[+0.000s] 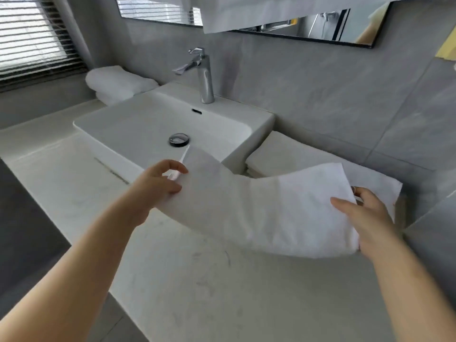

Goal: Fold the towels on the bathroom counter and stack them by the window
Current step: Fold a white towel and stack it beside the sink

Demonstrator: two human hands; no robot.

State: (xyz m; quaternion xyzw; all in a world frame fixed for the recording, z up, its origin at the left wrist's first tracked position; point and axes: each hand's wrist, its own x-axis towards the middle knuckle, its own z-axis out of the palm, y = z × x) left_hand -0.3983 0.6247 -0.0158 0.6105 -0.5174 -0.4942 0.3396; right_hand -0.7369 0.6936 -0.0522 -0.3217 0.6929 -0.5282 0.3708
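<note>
A white towel (266, 208), folded lengthwise, hangs in the air above the counter (197, 280) in front of the sink. My left hand (158, 183) pinches its left end near the sink's front edge. My right hand (365, 218) grips its right end, thumb on top and fingers underneath. A stack of folded white towels (116, 82) lies at the back left by the window (32, 38). Another flat folded towel pile (283, 154) sits on the counter right of the sink, partly hidden behind the held towel.
A white basin (148, 119) with a chrome faucet (204, 75) and drain fills the middle. A mirror (308, 23) hangs on the grey tiled wall. The counter's front edge drops to a dark floor at the left.
</note>
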